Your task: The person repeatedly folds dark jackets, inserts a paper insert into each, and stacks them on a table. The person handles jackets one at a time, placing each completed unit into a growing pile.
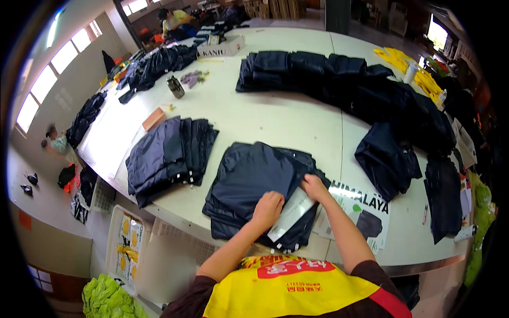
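A stack of folded navy garments lies in front of me on the pale table. On its near right part rests a long white card, partly covered by the top garment's fabric. My left hand is closed at the fabric's edge, left of the card. My right hand is closed on the fabric at the card's far end; its fingertips are partly hidden. A second stack of folded navy garments sits to the left. Right of the main stack lies a printed sheet with a picture of a garment.
A long row of dark garments runs along the far side and bends down the right. One loose dark garment lies nearer. A bottle, a brick-coloured block and a white box stand at the left and back. Other people work beyond.
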### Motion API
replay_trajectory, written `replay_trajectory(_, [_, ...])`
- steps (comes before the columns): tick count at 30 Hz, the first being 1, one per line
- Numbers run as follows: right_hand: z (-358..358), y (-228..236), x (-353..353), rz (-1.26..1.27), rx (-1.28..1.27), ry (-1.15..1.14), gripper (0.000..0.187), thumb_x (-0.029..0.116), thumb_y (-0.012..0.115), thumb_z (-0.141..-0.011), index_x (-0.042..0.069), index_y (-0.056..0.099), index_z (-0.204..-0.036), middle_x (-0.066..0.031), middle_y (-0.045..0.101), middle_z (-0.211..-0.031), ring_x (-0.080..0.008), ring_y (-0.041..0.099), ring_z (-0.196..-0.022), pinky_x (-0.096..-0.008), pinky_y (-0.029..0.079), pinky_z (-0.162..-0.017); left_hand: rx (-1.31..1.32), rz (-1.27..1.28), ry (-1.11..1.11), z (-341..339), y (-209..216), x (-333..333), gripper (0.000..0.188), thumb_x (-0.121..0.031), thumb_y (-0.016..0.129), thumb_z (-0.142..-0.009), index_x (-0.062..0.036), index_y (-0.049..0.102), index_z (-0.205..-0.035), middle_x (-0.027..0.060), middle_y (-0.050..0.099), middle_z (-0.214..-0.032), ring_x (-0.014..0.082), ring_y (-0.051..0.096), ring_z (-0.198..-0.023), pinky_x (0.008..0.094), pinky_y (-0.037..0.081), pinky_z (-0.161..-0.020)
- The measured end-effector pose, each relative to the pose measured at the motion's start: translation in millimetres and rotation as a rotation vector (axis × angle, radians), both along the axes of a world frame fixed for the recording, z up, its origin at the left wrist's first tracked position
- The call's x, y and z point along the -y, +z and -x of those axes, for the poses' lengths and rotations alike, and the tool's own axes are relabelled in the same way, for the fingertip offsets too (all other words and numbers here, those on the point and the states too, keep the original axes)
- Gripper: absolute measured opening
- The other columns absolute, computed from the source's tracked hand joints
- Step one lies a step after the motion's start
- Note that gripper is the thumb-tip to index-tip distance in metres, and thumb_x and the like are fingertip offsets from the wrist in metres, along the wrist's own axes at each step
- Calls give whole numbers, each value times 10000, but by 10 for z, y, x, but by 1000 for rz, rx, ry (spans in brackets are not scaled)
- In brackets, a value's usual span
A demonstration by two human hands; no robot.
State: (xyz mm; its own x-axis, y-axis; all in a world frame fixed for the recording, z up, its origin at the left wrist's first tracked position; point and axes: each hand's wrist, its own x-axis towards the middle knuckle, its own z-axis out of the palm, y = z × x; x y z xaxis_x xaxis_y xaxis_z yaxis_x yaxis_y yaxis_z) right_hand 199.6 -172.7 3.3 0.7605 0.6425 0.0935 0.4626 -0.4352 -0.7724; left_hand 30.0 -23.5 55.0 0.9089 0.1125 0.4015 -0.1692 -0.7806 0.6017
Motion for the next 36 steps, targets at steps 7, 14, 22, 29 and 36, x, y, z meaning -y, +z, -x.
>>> replay_trajectory(7, [-44,165,233,-559,-1198,26,251,270,561,-879,56,583,-1008,-56,636,-941,-190,612,-876,-342,504,-788,3,184,67,9,-219,-220,45,-73,552,-808,-33,560,-827,153,584,-843,365,532,-851,433,427,-742])
replay_trajectory(14, [959,177,239,-306,-1077,-242,250,158,518,-893,5,548,-1090,-94,641,-944,-174,639,-775,-296,548,-618,-46,221,15,36,-188,-163,53,-42,549,-810,-16,545,-856,131,604,-978,315,523,-962,380,405,-847])
replay_trajectory(22, [483,149,-220,-139,-784,-171,166,167,535,-875,13,579,-917,-29,591,-703,-104,519,-506,-224,424,-438,-40,109,-78,-11,-98,-316,66,-67,569,-803,-34,546,-856,119,600,-1002,315,518,-993,392,390,-864])
replay_trajectory(29, [587,-67,-545,-292,-699,-266,146,167,545,-873,26,580,-875,-70,612,-697,-139,580,-567,-266,466,-465,57,405,-99,-161,-388,-379,50,-36,564,-792,-28,526,-823,143,583,-924,306,542,-893,371,414,-805])
replay_trajectory(36, [546,-391,-548,-445,-578,-265,152,165,510,-889,26,557,-847,-11,540,-694,-113,500,-596,-291,430,-541,-20,-438,401,137,126,-654,397,-162,660,-746,-65,552,-1116,147,536,-1167,320,465,-1131,437,323,-933])
